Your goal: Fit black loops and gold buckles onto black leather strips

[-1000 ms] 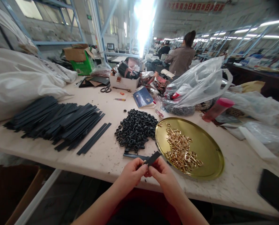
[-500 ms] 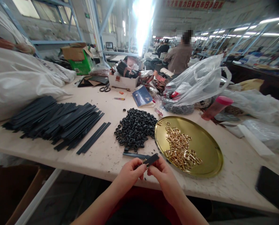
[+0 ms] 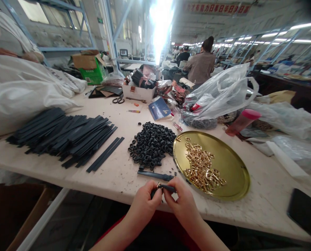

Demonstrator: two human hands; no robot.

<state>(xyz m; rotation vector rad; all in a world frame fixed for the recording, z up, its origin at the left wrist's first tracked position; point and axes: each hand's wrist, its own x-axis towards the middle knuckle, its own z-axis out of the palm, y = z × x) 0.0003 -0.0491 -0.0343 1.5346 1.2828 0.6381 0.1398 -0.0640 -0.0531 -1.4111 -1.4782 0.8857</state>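
Observation:
Just over the table's front edge, my left hand and my right hand are closed on one black strap. A small gold buckle sits on the strap at my left fingertips; the fingers hide part of both. Behind my hands lies a finished-looking black strap with a loop on it. Farther back is a heap of small black loops. To the right, a round gold tray carries a pile of gold buckles.
A large pile of black strips lies on the left, with two separate strips beside it. A blue booklet, scissors, a plastic bag and a pink-lidded bottle stand farther back. A phone-like black slab is at right.
Both hands have moved slightly down. The strap between them has turned from flat and slanting up to bent around the buckle, with its free end now lower.

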